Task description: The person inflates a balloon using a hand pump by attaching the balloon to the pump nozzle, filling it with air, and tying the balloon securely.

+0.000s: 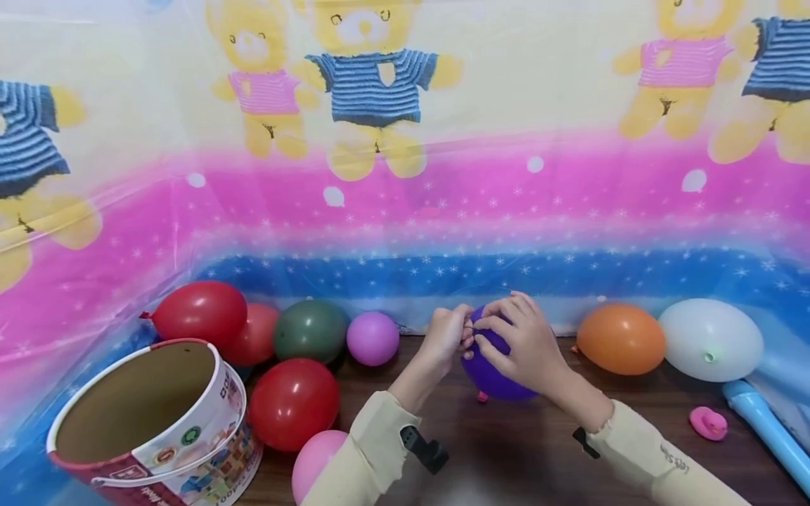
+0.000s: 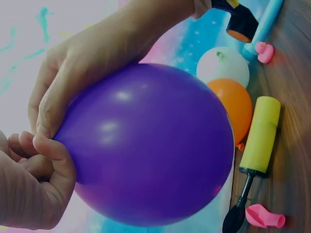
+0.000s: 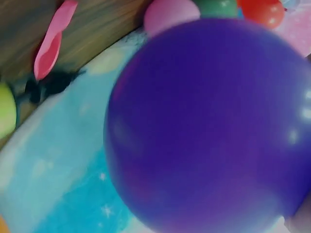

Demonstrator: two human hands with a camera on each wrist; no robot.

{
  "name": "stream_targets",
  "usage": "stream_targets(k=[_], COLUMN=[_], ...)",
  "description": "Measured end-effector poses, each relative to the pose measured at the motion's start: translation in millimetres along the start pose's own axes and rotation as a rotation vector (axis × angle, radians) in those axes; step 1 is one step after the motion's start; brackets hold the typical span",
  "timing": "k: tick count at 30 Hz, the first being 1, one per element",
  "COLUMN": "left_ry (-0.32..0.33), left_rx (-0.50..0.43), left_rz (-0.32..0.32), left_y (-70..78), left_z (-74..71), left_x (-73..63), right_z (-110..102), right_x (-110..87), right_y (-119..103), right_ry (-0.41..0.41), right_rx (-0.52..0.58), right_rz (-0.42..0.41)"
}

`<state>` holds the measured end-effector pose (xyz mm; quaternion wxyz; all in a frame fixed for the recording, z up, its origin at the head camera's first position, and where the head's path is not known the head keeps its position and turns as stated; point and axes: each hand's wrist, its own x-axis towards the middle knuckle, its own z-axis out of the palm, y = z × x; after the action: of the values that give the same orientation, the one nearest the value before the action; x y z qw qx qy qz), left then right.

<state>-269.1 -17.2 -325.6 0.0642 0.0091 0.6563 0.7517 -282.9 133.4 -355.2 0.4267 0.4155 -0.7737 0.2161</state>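
An inflated purple balloon (image 1: 512,388) is held up in front of me, its neck between both hands. My left hand (image 1: 446,339) grips the neck end with curled fingers. Fingers and thumb of my right hand (image 1: 528,344) pinch at the same spot, the palm lying over the balloon's side. In the left wrist view the round purple balloon (image 2: 155,145) fills the middle, with the left hand (image 2: 36,191) and right hand (image 2: 92,73) meeting at its narrow end. The neck itself is hidden by fingers. The balloon (image 3: 204,126) covers most of the right wrist view.
A yellow hand pump (image 2: 261,136) and a limp pink balloon (image 2: 265,217) lie on the wooden table. At left stands a bucket (image 1: 230,393), near red balloons (image 1: 294,404). An orange balloon (image 1: 621,339), white balloon (image 1: 709,337), pink toy duck (image 1: 709,424) and blue tube (image 1: 768,429) lie right.
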Motion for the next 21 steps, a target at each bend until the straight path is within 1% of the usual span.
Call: stream_targets(k=[4,7,9,11,13,14,16,17,19,21], left_ry=[-0.011,0.0,0.021,0.038,0.043,0.037,0.009,-0.009,-0.046,-0.086], left_rx=[0.003,-0.01,-0.004,0.022,0.036,0.034,0.008,-0.016,-0.058,-0.1], left_rz=[-0.008,-0.022,-0.015,0.005,0.027,0.029,0.022,0.014,-0.001,0.013], left_y=[-0.4,-3.0,-6.4,-11.6,-17.2,-20.7,-27.8,-31.2,-37.6,-43.0], left_z=[-2.7,-4.5,-5.1,-4.3,-3.3,-2.2,-0.1,0.7,2.4,5.9], left_x=[-1.0,0.1,2.5,7.0,12.1,14.2,17.2,17.9,16.3,12.9], right_z=[3.3,8.3,12.6,16.3,17.8,17.1,14.4,12.6,9.2,7.5], right_x=[-3.7,-2.6,-2.5,-3.2,-2.8,-2.5,-1.9,-1.4,-0.3,0.4], right_y=[-12.0,-18.9,-22.2,-23.9,-24.3,-24.9,-23.7,-22.1,-17.5,-9.8], right_ry=[0.099,0.153,0.174,0.205,0.251,0.28,0.334,0.348,0.336,0.297], right_rx=[-0.032,-0.035,-0.026,0.001,0.044,0.074,0.139,0.178,0.298,0.425], right_rz=[0.036,0.087,0.133,0.213,0.329,0.401,0.572,0.664,0.854,1.034])
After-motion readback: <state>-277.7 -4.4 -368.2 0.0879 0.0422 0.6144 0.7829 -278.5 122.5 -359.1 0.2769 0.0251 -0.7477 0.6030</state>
